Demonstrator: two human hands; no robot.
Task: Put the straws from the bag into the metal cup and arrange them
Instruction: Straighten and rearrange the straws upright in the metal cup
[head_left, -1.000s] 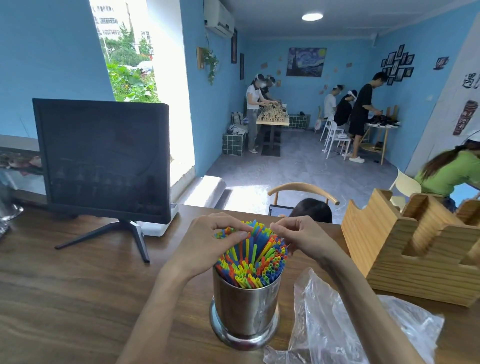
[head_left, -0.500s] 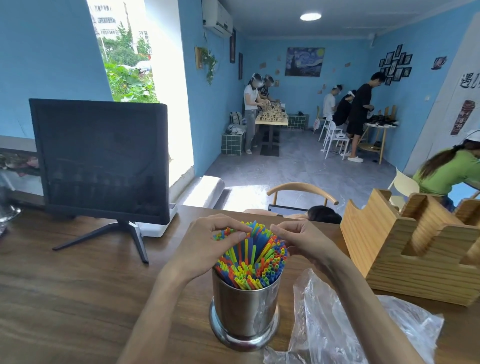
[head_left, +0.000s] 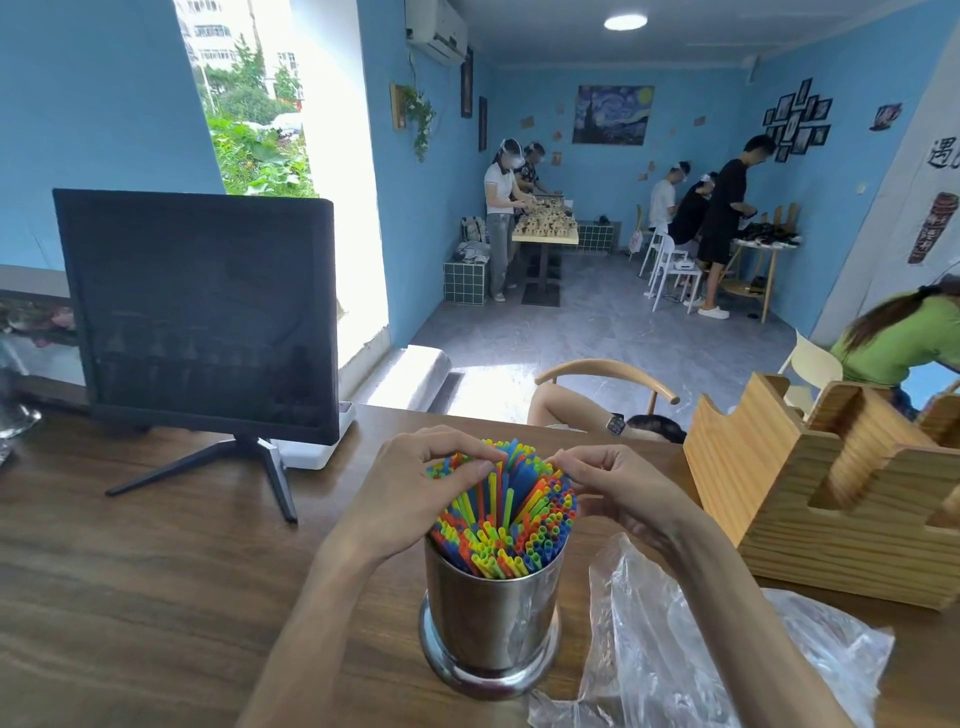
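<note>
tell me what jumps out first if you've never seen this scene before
The eye lands on the bright bundle of multicoloured plastic straws standing in a shiny metal cup at the near middle of the brown wooden table, with the left hand and right hand curled over the straw tips. A crumpled clear plastic bag lies right of the cup, and a dark monitor stands at the back left.

A shiny metal cup (head_left: 491, 618) stands upright near my edge of the wooden desk (head_left: 130, 597), packed with blue, green, yellow and orange straws (head_left: 506, 514) fanning above its rim. A crumpled clear plastic bag (head_left: 691, 654) lies just right of it.
</note>
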